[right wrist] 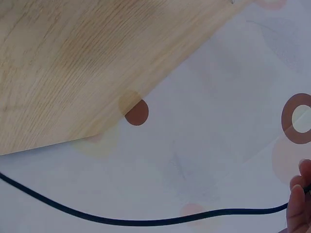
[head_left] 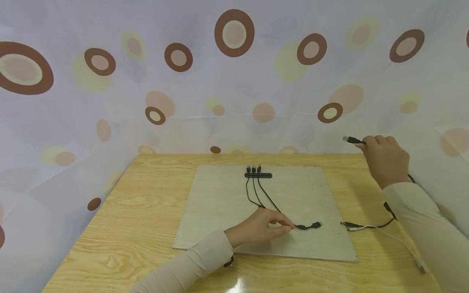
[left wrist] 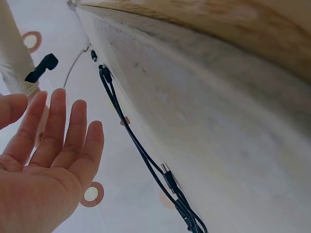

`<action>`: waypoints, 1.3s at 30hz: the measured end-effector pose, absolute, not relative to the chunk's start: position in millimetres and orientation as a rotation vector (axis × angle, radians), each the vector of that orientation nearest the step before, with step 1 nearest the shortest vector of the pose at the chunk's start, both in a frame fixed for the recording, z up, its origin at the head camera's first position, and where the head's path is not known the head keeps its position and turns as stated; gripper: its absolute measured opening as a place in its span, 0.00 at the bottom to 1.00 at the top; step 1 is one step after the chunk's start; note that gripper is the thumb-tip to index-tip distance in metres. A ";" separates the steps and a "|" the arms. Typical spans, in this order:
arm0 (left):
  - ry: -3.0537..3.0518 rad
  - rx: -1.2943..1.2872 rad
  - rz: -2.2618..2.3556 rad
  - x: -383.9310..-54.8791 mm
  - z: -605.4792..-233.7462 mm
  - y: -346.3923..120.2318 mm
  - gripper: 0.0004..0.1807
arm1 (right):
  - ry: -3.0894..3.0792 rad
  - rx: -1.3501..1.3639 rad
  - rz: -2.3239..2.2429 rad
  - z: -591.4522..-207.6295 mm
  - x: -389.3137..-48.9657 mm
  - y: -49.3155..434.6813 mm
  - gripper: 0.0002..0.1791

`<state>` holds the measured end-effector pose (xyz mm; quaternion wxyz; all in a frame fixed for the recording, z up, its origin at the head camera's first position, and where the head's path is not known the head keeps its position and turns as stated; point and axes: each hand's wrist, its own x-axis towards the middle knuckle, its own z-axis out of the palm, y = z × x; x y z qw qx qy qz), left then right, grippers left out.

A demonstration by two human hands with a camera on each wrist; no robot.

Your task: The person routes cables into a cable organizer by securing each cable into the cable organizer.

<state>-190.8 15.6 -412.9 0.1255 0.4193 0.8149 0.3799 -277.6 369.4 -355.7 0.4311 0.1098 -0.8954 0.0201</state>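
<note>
My right hand [head_left: 386, 160] is raised above the right side of the table and pinches a black USB cable, its plug [head_left: 352, 140] sticking out to the left. In the right wrist view the cable [right wrist: 141, 223] runs in a long curve to my fingertips [right wrist: 295, 206]. Low over the pale board [head_left: 304, 191] is my left hand [head_left: 258, 228], its fingers loosely extended and thumb apart, with nothing between them in the left wrist view. Just beyond its fingertips lie black cable ends [head_left: 316, 224]. Three black cables run from a black cable holder [head_left: 266, 176] toward that hand.
Beside the board's right edge lie a black cable [head_left: 366, 226] and a white cable [head_left: 397, 240]. Another black plug [head_left: 229, 263] shows at the board's front edge. The wooden table [head_left: 146, 211] meets a patterned cloth [head_left: 234, 134] behind and at the sides.
</note>
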 end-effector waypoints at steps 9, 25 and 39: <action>2.373 1.219 1.105 -190.5 -414.7 14.1 0.13 | -2.359 0.189 0.185 -348.9 -268.4 368.9 0.07; 2.355 1.194 1.126 -190.0 -413.8 13.7 0.13 | -2.087 0.306 0.239 -316.0 -260.3 361.7 0.08; 2.359 1.209 1.112 -190.6 -414.3 18.1 0.13 | -2.057 0.117 0.406 -277.1 -250.3 354.1 0.13</action>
